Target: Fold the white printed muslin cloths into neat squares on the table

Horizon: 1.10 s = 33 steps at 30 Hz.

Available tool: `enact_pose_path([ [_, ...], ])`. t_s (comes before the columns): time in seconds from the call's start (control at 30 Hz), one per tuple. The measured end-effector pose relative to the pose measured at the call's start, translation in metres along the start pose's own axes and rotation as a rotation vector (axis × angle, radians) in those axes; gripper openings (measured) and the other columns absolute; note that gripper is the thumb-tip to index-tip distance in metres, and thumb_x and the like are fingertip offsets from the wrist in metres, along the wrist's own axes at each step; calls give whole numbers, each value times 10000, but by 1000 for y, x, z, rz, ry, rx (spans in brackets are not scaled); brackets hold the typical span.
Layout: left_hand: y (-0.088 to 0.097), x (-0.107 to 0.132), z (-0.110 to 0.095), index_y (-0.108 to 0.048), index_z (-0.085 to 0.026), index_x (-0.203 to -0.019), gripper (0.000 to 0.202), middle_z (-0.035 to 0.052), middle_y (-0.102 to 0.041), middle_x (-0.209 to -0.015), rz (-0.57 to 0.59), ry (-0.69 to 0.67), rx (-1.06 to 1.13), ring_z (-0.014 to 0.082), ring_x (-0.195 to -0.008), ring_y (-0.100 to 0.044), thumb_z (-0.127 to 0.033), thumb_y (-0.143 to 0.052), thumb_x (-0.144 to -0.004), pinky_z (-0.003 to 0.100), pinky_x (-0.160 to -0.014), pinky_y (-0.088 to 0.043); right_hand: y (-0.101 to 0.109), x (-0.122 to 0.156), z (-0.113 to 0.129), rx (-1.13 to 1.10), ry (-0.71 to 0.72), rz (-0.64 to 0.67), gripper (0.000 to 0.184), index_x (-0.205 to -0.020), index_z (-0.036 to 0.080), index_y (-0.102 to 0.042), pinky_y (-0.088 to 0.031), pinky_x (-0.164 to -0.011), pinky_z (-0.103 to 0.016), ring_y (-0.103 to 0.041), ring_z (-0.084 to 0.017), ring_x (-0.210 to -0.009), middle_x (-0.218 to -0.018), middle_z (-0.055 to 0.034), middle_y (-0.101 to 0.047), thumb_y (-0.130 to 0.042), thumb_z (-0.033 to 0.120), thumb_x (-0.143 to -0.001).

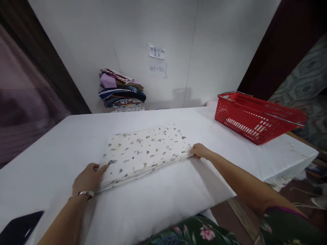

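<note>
A white cloth point(145, 149) printed with small leaves and figures lies folded in several layers on the white-covered table point(163, 200). My left hand point(89, 177), with a bracelet at the wrist, grips the cloth's near left corner, thumb on top and the other fingers largely hidden beneath or behind. At the near right corner, my right hand point(200, 150) pinches the layered edge between thumb and fingers. The cloth lies almost flat between both hands, with its stacked folds showing along the near edge.
A red plastic basket point(245, 117) with metal handles stands at the table's right. Folded fabrics point(122, 90) are piled at the back left against the wall. Paper notes point(156, 52) hang on the wall. A dark flat object point(21, 226) lies at the near left.
</note>
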<state>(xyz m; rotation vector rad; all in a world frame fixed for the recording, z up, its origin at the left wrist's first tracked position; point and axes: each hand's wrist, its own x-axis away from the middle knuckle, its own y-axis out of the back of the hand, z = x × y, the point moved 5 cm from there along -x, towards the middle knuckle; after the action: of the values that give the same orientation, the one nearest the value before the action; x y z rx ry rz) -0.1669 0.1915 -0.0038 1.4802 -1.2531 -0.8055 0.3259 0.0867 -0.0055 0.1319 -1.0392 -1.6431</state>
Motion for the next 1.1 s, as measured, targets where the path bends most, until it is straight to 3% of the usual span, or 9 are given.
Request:
enact_pose_path([
  [0.2, -2, 7, -4, -527, -170, -959, 539, 137, -639, -943, 43, -54, 15, 307, -875, -594, -634, -379, -727, 369, -708, -449, -2, -3, -6, -41, -15, 49, 194, -704, 143, -527, -353, -378, -179, -503, -104, -395, -451, 0, -534, -620, 312, -716],
  [0.43, 2, 15, -6, -523, -177, -938, 503, 131, -648, -903, -11, -31, 3, 295, -848, -604, -619, -408, -727, 346, -656, -433, -3, -3, -8, -99, 36, 132, 267, -592, 171, -446, -246, -358, -178, -379, -57, -368, -428, 50, -436, -626, 341, -694],
  [0.63, 0, 21, -5, -499, -184, -940, 461, 108, -639, -861, -4, -81, 17, 264, -802, -597, -588, -425, -733, 308, -618, -406, 2, -8, -21, -78, 45, 162, 251, -603, 176, -449, -241, -382, -192, -418, -76, -401, -440, 30, -464, -579, 361, -709],
  [0.9, -1, 32, -6, -491, -189, -938, 454, 99, -627, -831, -14, -62, 14, 268, -788, -589, -591, -420, -739, 308, -611, -389, 1, -15, -33, -53, 8, 81, 168, -735, 179, -494, -288, -401, -204, -448, -98, -406, -443, 42, -456, -569, 325, -700],
  [1.1, 0, 35, -7, -501, -195, -990, 465, 87, -639, -861, -12, -54, 15, 269, -816, -593, -589, -427, -755, 316, -619, -396, 0, -11, -29, 216, 69, -9, 178, -796, 183, -492, -336, -454, -235, -493, -139, -466, -496, 7, -522, -535, 339, -721],
])
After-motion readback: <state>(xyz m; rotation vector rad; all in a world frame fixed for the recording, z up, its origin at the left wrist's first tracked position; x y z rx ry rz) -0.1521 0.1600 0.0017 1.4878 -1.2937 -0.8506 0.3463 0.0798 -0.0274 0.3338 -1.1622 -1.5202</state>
